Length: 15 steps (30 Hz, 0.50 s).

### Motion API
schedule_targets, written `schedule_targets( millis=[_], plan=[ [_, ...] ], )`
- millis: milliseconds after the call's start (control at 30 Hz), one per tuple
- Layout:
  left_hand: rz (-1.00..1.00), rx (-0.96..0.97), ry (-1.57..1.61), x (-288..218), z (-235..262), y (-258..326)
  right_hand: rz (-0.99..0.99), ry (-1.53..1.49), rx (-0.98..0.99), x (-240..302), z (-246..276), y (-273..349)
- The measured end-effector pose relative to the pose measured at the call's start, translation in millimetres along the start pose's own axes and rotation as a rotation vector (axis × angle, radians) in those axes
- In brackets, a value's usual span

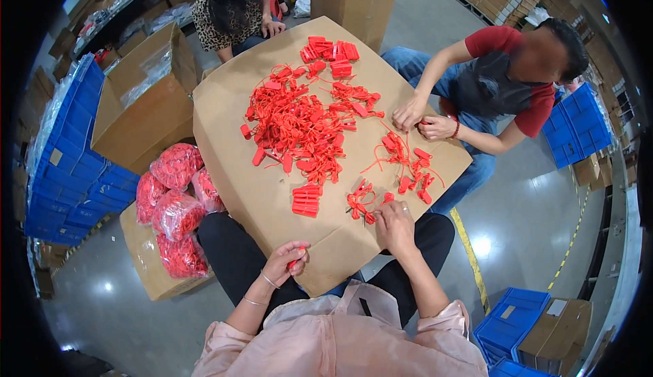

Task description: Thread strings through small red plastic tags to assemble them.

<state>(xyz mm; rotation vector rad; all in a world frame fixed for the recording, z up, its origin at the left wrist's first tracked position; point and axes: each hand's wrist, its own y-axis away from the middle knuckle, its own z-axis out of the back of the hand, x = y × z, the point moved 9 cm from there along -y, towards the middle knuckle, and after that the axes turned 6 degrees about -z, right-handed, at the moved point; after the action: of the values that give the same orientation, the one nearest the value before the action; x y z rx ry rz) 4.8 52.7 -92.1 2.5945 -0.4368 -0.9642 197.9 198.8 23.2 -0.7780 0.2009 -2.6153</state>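
Note:
My left hand (pixel 286 263) is closed around a small red plastic piece (pixel 293 265), held just off the cardboard sheet's near edge. Farther right, my right hand (pixel 396 226) has its fingertips closed on another red plastic piece (pixel 388 197) beside a small cluster of corded red pieces (pixel 360 199). A big tangled heap of red pieces with cords (pixel 292 118) covers the middle of the cardboard-topped surface (pixel 228 152). Between my hands and that heap, several red pieces lie in a neat row (pixel 306 201).
Across on the right, a co-worker's hands (pixel 425 122) handle red pieces near a loose group (pixel 408 162). Another person (pixel 235 16) sits at the far left. Bagged red goods (pixel 179 215), an open carton (pixel 146 94) and blue crates (pixel 68 166) stand left; more blue crates (pixel 510 322) stand lower right.

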Motion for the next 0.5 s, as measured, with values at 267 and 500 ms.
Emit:
schedule_targets(
  millis=[267,500],
  plan=[
    [-0.007,0.009,-0.061,-1,-9,-2,0.271,0.162,0.066,-8,-23,-17],
    [0.052,-0.087,-0.275,-2,-10,-4,-0.203,-0.515,0.35,-22,-15,-23]
  ],
)
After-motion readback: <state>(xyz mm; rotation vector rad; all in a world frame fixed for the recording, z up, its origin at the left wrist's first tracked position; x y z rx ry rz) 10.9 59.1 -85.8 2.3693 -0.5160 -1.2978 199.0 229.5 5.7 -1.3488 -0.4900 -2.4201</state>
